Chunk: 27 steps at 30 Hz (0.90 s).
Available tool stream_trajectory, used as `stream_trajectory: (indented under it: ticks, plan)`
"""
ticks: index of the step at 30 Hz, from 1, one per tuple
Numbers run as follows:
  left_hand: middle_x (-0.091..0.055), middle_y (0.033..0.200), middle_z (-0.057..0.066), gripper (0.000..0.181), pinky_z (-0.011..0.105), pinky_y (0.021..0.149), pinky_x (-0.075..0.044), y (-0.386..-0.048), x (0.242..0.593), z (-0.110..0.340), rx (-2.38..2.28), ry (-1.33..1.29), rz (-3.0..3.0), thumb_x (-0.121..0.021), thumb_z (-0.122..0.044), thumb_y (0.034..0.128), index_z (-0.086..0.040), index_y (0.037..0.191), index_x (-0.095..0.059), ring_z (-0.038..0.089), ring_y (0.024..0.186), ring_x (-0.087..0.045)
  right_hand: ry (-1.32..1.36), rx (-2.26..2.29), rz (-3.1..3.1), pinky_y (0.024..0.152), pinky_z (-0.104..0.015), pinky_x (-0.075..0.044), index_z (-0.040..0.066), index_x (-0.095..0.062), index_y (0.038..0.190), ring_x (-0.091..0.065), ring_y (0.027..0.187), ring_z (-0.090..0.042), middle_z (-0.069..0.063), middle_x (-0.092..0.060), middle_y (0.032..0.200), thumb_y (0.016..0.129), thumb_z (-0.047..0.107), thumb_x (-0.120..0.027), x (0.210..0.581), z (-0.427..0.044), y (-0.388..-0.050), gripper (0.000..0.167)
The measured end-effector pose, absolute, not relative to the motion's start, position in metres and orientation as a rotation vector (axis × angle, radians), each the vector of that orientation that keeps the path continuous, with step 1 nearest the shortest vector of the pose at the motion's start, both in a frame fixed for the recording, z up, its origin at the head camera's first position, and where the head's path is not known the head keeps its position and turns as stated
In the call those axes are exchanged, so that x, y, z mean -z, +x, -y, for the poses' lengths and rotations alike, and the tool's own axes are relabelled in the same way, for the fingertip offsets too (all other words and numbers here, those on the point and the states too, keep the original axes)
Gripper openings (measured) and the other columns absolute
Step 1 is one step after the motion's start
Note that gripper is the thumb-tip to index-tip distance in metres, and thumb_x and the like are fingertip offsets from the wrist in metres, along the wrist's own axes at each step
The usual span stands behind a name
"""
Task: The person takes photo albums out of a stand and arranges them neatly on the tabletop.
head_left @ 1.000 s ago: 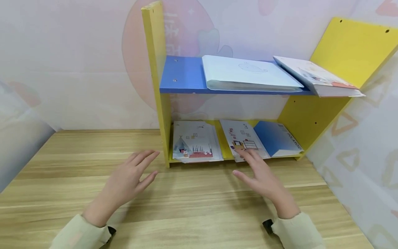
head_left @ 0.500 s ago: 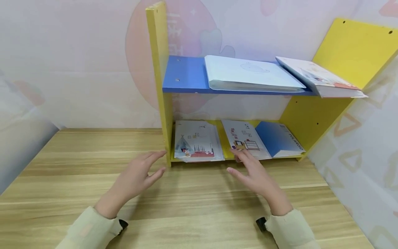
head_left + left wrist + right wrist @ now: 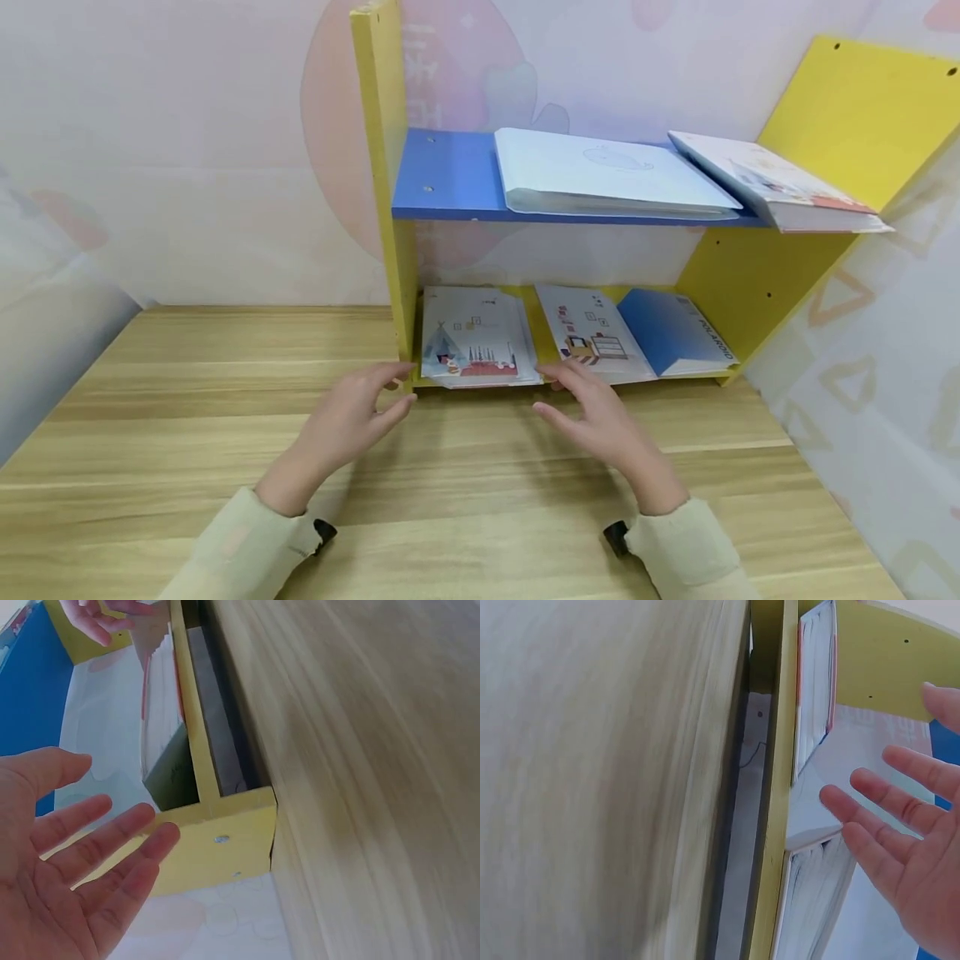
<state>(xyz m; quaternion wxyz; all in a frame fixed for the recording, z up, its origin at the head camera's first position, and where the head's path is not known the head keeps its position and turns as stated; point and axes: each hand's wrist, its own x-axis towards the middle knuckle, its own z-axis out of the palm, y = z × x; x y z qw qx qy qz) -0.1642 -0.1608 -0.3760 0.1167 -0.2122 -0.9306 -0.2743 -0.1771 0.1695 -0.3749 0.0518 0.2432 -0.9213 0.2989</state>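
Observation:
On the bottom board of a yellow and blue shelf (image 3: 441, 196) lies a white book with a tent picture (image 3: 468, 329). My left hand (image 3: 348, 425) is at the shelf's left front corner, fingers spread and holding nothing in the left wrist view. My right hand (image 3: 603, 417) reaches toward the right front corner of the tent book; its fingers are spread too, with nothing in them in the right wrist view. Whether its fingertips touch the book, I cannot tell. Right of it lie a white book with furniture drawings (image 3: 588, 325) and a blue-and-white book marked POLAROID (image 3: 652, 329).
A white album with a whale drawing (image 3: 600, 171) lies on the blue upper board. Beside it, another illustrated book (image 3: 780, 179) leans and juts past the front edge. The shelf stands on a wood-grain table (image 3: 465, 500), before a printed cloth backdrop (image 3: 210, 158).
My left hand has moved right, up to the shelf's left front corner. My right hand has shifted left, from the furniture book toward the tent book. The books look unmoved.

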Motion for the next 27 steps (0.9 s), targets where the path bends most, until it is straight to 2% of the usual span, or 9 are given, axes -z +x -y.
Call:
stream_trajectory:
  ticks: [4, 10, 17, 21, 27]
  plan:
    - [-0.069, 0.123, 0.016, 0.039, 0.049, 0.09, -0.056, -0.167, 0.376, 0.155, 0.82, -0.607, 2.756, -0.067, -0.023, 0.0955, -0.002, 0.129, -0.062, 0.032, 0.106, -0.069, 0.737, -0.935, 2.811, 0.104, -0.057, -0.045, 0.013, -0.055, 0.14, -0.056, 0.124, -0.035, -0.011, -0.058, 0.137, 0.093, 0.034, -0.069, 0.375, -0.165, -0.177, 0.053]
    - [-0.07, 0.121, 0.016, 0.041, 0.046, 0.084, -0.058, -0.171, 0.38, 0.148, 0.839, -0.562, 2.778, -0.068, -0.02, 0.094, -0.001, 0.129, -0.062, 0.031, 0.099, -0.07, 0.763, -0.969, 2.787, 0.098, -0.05, -0.051, 0.009, -0.057, 0.138, -0.063, 0.111, -0.028, -0.008, -0.062, 0.13, 0.093, 0.032, -0.07, 0.378, -0.155, -0.181, 0.052]
    - [-0.07, 0.121, 0.017, 0.04, 0.045, 0.08, -0.059, -0.174, 0.381, 0.142, 0.888, -0.504, 2.797, -0.066, -0.02, 0.0948, -0.002, 0.13, -0.061, 0.031, 0.097, -0.071, 0.71, -1.039, 2.838, 0.095, -0.049, -0.052, 0.009, -0.057, 0.138, -0.064, 0.111, -0.031, -0.01, -0.06, 0.132, 0.094, 0.033, -0.068, 0.38, -0.147, -0.182, 0.051]
    - [-0.072, 0.116, 0.017, 0.038, 0.045, 0.081, -0.059, -0.176, 0.38, 0.14, 0.922, -0.49, 2.798, -0.065, -0.019, 0.0952, -0.001, 0.129, -0.062, 0.03, 0.096, -0.071, 0.67, -1.073, 2.868, 0.097, -0.05, -0.051, 0.01, -0.056, 0.139, -0.062, 0.114, -0.032, -0.009, -0.059, 0.134, 0.095, 0.036, -0.067, 0.38, -0.146, -0.183, 0.052]
    - [-0.075, 0.101, 0.015, 0.032, 0.038, 0.077, -0.06, -0.181, 0.38, 0.133, 0.964, -0.445, 2.743, -0.065, -0.013, 0.0932, 0.001, 0.122, -0.065, 0.025, 0.088, -0.073, 0.676, -1.132, 2.844, 0.097, -0.051, -0.051, 0.01, -0.057, 0.138, -0.062, 0.114, -0.032, -0.01, -0.06, 0.133, 0.096, 0.036, -0.066, 0.383, -0.147, -0.187, 0.051]
